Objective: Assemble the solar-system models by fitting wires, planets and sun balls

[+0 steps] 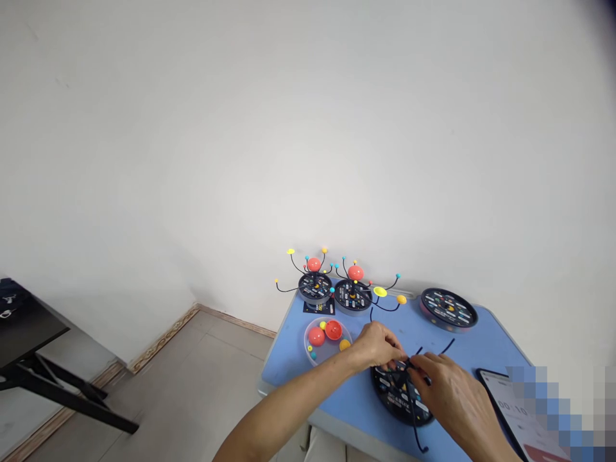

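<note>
My left hand (380,343) and right hand (445,388) pinch black rods (416,431) (exact contact hidden); I'd steady the disc (395,399) beneath them, pressing gently.

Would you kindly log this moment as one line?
left hand: at black rods; right hand: at same rods; grip: partly hidden; below: round black base; nearby: dish of coloured parts

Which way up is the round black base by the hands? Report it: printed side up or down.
Printed side up: the round black base shows pale labels facing the camera.
</note>
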Demonstrator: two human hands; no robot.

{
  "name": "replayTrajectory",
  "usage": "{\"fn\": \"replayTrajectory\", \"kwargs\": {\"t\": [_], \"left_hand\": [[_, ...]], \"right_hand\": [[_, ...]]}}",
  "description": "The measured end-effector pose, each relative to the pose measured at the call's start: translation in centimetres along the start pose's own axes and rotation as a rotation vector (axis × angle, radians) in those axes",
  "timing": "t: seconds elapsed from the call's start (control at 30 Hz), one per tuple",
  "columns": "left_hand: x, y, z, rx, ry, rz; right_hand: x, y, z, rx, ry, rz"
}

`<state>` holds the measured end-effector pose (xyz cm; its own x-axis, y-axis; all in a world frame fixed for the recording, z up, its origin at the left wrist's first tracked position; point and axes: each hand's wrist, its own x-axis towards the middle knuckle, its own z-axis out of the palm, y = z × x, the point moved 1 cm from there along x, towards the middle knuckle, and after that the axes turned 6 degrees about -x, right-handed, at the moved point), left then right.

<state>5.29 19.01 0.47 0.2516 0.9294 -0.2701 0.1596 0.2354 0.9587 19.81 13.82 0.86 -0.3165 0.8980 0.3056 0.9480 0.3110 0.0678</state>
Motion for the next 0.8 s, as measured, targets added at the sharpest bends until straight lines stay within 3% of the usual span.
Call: {"fn": "replayTrajectory", "kwargs": {"t": [0.17,0.37,0.6,0.8], "left_hand": [[0.5,0.2,-0.3,0.1,-0.059,-0.032],[0.6,0.3,-0.4,0.224,-0.073,0.014],[-0.3,0.8,-0.3,0.267,-0.113,0.072],[-1.1,1.4,-0.3,0.274,-0.104,0.018]], "right_hand": [[0.2,-0.6,-1.4,-0.036,-0.162,0.046],[0.3,-1.1,-2.3,-0.047,-0.226,0.06],[0.0,-0.4,-1.1,0.018,-0.199,0.058],[0.0,-0.2,0.3,0.032,-0.139,0.016]]}}
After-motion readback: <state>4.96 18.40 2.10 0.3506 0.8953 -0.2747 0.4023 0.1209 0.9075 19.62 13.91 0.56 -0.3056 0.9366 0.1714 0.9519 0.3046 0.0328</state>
